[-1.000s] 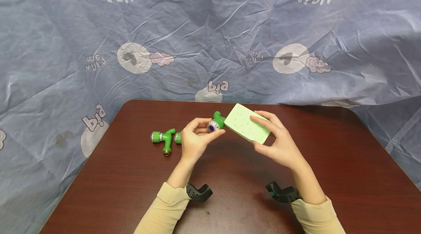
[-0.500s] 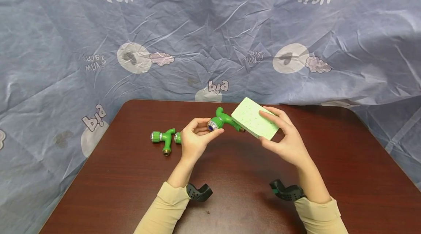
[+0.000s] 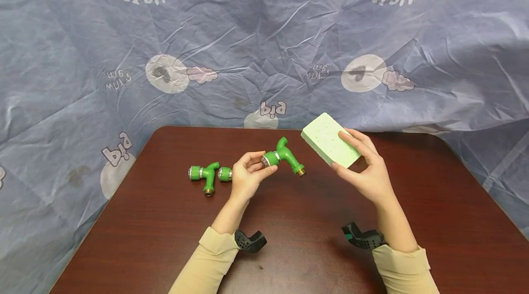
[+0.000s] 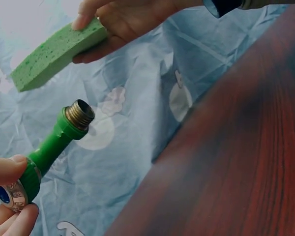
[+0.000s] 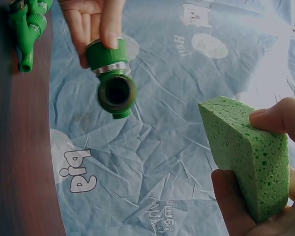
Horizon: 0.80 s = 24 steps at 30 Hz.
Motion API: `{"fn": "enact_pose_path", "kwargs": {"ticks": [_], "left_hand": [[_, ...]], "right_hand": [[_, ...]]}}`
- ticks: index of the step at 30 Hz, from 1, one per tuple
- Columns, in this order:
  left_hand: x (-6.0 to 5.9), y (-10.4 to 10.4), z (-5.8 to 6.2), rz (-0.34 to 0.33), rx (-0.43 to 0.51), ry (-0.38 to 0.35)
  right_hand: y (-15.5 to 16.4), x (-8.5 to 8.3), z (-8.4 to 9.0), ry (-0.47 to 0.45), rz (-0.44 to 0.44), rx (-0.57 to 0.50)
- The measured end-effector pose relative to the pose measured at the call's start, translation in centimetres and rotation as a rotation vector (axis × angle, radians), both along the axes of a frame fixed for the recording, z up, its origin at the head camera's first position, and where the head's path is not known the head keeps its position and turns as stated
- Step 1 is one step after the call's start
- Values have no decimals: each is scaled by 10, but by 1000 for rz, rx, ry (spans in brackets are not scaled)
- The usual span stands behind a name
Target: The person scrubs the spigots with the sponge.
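Note:
A green tap [image 3: 289, 155] with a brass threaded end is pinched by its ribbed knob in my left hand [image 3: 248, 177]. Its threaded end [image 4: 81, 114] points up toward the camera in the left wrist view. My right hand [image 3: 368, 165] grips a light green sponge [image 3: 330, 140] at its right end, thumb on one side and fingers on the other. Pores cover the sponge [image 5: 246, 152] in the right wrist view. The sponge is held apart from the tap, up and to its right. Both are raised above the dark red table [image 3: 297, 229].
Left of my left hand, a second green tap [image 3: 208, 177] lies on the table. The knob of another green tap [image 3: 225, 174] shows beside it, the rest hidden behind my hand. A blue printed cloth [image 3: 231, 46] hangs behind the table.
The sponge in my right hand has moved up and right, away from the tap. My left hand has turned the tap, so more of its spout and threaded end shows.

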<state>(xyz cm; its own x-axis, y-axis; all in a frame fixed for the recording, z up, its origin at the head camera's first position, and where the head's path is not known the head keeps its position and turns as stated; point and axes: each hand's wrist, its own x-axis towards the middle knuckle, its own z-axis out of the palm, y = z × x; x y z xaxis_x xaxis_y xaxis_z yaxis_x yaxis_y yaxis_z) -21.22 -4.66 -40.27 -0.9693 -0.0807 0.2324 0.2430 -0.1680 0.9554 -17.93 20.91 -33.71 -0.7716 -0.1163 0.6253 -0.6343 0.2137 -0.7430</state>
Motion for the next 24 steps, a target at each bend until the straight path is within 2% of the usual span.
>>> {"fn": "enact_pose_path", "kwargs": {"ticks": [6, 13, 21, 24], "left_hand": [[-4, 2, -12, -45, 0, -79], [-5, 4, -21, -102, -42, -127], [11, 12, -8, -113, -80, -127], [13, 14, -10, -114, -93, -126]], "right_hand": [[4, -3, -2, -12, 28, -55], [6, -4, -4, -43, 35, -76], [8, -6, -6, -88, 47, -88], [8, -7, -6, -103, 47, -91]]}}
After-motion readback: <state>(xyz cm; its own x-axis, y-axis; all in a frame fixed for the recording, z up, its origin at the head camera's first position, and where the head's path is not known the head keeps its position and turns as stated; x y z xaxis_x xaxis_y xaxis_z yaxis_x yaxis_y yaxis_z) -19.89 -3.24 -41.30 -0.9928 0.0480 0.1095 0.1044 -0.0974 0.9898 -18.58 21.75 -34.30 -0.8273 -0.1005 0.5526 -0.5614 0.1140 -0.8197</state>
